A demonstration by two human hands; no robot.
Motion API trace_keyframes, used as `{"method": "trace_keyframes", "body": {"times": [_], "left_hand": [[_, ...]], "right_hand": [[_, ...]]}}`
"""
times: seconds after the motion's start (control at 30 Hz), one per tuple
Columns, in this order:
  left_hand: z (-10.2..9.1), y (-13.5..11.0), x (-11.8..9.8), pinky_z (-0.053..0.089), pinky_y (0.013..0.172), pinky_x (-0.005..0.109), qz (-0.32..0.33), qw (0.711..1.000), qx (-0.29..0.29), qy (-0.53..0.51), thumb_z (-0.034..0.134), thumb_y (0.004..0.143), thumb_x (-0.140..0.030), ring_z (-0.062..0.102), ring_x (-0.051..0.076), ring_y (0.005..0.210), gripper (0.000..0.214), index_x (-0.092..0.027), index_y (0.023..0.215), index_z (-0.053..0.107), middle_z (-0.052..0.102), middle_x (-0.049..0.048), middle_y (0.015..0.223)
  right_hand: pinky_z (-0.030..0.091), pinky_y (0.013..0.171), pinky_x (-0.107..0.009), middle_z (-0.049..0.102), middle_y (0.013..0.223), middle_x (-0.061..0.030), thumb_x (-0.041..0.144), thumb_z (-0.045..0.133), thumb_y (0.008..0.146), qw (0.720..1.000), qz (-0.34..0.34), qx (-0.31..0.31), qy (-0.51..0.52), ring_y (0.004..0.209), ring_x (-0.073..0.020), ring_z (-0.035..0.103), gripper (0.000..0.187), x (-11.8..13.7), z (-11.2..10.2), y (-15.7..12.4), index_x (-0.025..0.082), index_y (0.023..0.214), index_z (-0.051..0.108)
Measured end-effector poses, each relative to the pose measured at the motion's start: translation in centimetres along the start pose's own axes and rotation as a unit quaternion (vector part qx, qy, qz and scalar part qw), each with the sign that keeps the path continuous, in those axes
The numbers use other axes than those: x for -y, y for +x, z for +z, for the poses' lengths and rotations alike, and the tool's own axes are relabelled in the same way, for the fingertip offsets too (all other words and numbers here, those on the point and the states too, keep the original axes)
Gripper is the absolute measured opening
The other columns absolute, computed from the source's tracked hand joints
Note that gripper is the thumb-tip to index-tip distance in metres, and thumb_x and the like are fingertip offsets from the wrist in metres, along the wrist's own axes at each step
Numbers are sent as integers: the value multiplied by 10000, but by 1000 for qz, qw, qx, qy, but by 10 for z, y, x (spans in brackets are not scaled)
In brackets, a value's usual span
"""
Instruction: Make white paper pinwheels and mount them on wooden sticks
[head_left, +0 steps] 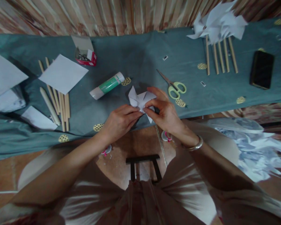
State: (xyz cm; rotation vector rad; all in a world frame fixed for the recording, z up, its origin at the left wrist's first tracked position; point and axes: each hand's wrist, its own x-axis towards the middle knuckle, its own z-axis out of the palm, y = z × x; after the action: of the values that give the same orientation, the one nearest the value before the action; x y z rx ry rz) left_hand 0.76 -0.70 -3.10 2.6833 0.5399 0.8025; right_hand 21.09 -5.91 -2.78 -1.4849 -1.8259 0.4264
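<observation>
Between my hands is a white paper pinwheel (140, 99), its corners folded in toward the middle, just above the near edge of the cloth. My left hand (121, 120) pinches its lower left side with thumb and fingers. From the right, my right hand (165, 111) grips the paper near its centre, thumb and forefinger closed together and the other fingers curled behind a blade. Scissors with light green handles (174, 89) lie open on the cloth beyond my right hand. A green and white glue stick (107, 85) lies at the upper left of the pinwheel.
Finished pinwheels (221, 23) on sticks lie at the back right, near a black phone (262, 69). Left are wooden sticks (62, 109), a square paper sheet (63, 74), stacked paper (4, 76) and a red box of small metal pieces (86, 56). A bag of paper scraps (259, 147) stands right.
</observation>
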Motion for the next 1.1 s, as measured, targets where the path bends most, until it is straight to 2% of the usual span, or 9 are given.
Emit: {"method": "trace_keyframes", "body": {"times": [0.33, 0.9, 1.1], "left_hand": [[0, 1, 1, 548, 740, 282, -53, 997, 30, -57, 530, 971, -233, 662, 165, 847, 208, -181, 1020, 725, 722, 64, 896], [0, 2, 2, 545, 748, 287, -74, 994, 27, -72, 545, 963, -231, 661, 165, 866, 201, -190, 1026, 731, 720, 62, 891], [1, 2, 2, 535, 747, 278, -67, 995, 18, -68, 550, 958, -216, 654, 163, 845, 194, -164, 1021, 726, 718, 64, 886]], "right_hand": [[398, 1133, -587, 603, 1361, -71, 275, 607, 896, 1000, 5, -9, -6, 1370, -292, 462, 65, -2, -4, -2, 264, 930, 661], [402, 1132, -599, 595, 1358, -69, 254, 571, 900, 1000, 4, -11, -17, 1356, -292, 474, 111, -2, -4, -1, 263, 930, 677], [426, 1132, -558, 592, 1364, -48, 221, 549, 901, 999, -12, -14, -42, 1356, -275, 474, 144, -3, -4, -3, 268, 934, 681]]}}
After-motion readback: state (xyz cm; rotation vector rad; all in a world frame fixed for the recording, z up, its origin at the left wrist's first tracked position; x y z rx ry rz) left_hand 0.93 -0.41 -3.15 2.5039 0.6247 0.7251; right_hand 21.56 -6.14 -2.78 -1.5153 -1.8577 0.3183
